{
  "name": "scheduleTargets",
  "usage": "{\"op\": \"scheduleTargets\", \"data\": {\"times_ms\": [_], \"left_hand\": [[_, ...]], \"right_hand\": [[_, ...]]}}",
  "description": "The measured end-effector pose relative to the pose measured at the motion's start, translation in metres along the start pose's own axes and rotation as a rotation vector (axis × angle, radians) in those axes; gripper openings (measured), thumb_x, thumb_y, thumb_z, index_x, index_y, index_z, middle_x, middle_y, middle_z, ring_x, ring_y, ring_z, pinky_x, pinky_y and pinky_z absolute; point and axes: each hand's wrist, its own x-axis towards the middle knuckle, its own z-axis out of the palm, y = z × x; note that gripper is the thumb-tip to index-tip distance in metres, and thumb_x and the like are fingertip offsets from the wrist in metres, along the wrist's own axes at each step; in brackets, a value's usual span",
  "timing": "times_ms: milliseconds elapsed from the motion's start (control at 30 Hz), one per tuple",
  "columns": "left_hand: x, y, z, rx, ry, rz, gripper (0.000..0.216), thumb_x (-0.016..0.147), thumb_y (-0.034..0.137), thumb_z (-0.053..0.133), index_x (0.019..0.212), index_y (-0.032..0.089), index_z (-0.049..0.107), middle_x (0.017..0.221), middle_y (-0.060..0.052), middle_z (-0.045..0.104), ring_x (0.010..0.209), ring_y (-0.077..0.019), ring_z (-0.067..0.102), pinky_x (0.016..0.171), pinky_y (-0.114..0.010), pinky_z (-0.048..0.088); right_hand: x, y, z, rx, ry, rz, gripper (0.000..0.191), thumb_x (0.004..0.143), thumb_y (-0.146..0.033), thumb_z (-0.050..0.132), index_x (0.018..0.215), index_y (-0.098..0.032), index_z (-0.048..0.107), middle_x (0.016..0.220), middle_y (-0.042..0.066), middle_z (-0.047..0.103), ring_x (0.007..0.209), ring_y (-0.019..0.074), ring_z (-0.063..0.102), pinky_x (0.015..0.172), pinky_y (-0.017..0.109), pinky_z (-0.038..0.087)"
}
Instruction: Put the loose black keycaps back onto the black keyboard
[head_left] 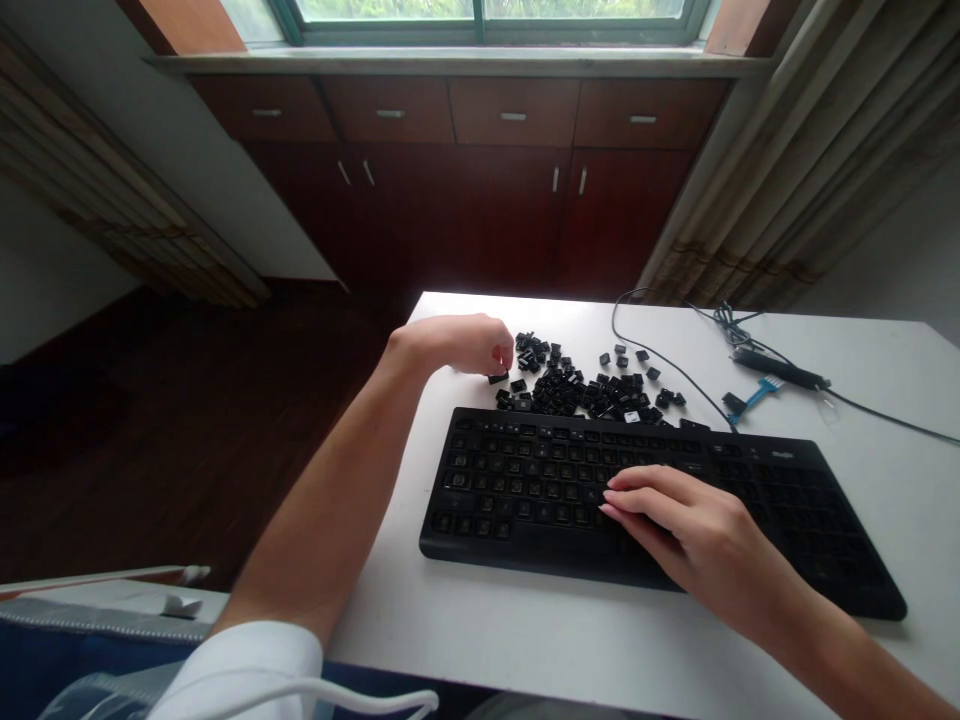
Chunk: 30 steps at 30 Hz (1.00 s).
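A black keyboard [555, 548] lies tilted across the white table, many of its key places without caps. Behind it spreads a pile of loose black keycaps [559, 390]. My left hand [476, 345] is closed in a pinch at the pile's left end, its fingertips on a wide black keycap [498, 378]. Over the middle of the keyboard, my right hand [686, 510] has its thumb and fingers pressed together at the key rows. Whatever sits between those fingertips, if anything, is too small or hidden to name.
A blue-handled brush [759, 396] lies behind the keyboard's right half. Near it rest a coiled black cable [731, 318] and a slim dark tool [780, 368]. The white table [450, 620] ends at the left beside my left forearm. Cabinets [465, 210] stand beyond.
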Motion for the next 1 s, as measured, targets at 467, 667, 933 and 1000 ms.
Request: {"op": "scheduleTargets", "data": {"times_ms": [467, 667, 933, 1000], "left_hand": [[0.001, 0.0, 0.001, 0.012, -0.003, 0.014, 0.03, 0.081, 0.034, 0.06, 0.106, 0.025, 0.075, 0.103, -0.004, 0.075, 0.08, -0.0186, 0.066, 0.073, -0.027, 0.047], [-0.001, 0.002, 0.001, 0.034, 0.002, 0.039, 0.029, 0.081, 0.032, 0.058, 0.103, 0.027, 0.075, 0.1, -0.003, 0.075, 0.079, -0.018, 0.066, 0.067, -0.026, 0.046], [0.001, 0.004, 0.001, 0.045, -0.023, 0.036, 0.031, 0.081, 0.035, 0.059, 0.105, 0.026, 0.075, 0.105, -0.004, 0.075, 0.081, -0.0182, 0.066, 0.07, -0.026, 0.048], [0.001, 0.003, 0.001, 0.05, -0.027, 0.035, 0.03, 0.081, 0.036, 0.06, 0.106, 0.026, 0.075, 0.105, -0.004, 0.075, 0.082, -0.0182, 0.066, 0.07, -0.026, 0.048]], "right_hand": [[-0.005, 0.006, 0.0, 0.007, -0.009, -0.039, 0.025, 0.092, -0.009, 0.062, 0.115, -0.02, 0.067, 0.113, 0.007, 0.068, 0.099, 0.0156, 0.067, 0.089, 0.028, 0.057], [0.01, 0.005, -0.013, 0.072, -0.01, 0.156, 0.018, 0.096, -0.025, 0.062, 0.114, -0.024, 0.064, 0.107, 0.002, 0.069, 0.092, 0.0136, 0.067, 0.084, 0.026, 0.055], [0.065, 0.002, 0.014, -0.312, 0.125, 0.126, 0.024, 0.104, -0.027, 0.041, 0.106, -0.015, 0.062, 0.097, 0.009, 0.062, 0.087, 0.0219, 0.054, 0.082, 0.039, 0.045], [0.073, 0.003, 0.025, -0.382, 0.082, 0.128, 0.026, 0.105, -0.028, 0.039, 0.106, -0.016, 0.062, 0.095, 0.009, 0.06, 0.085, 0.0223, 0.051, 0.08, 0.039, 0.042]]}}
